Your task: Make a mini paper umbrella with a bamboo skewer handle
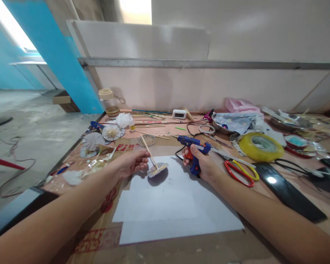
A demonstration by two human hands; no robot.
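Note:
My left hand [133, 161] is closed at the fingertips on the thin wooden stick of a small pleated paper umbrella [157, 169]. The stick leans up and to the left, and the pleated disc sits at its lower end, just over white paper sheets [156, 205]. In my right hand [202, 161] is a blue hot glue gun [194, 143] with an orange trigger. Its nozzle points left, above and to the right of the disc, apart from it. My fingers wrap around the grip.
Scissors [239, 174], a black phone [288, 190] and yellow tape [261, 146] lie to the right. More pleated discs [111, 133] sit at left, near a glass jar [109, 102]. Loose sticks [151, 119] and a white clock-like device [179, 114] are along the back.

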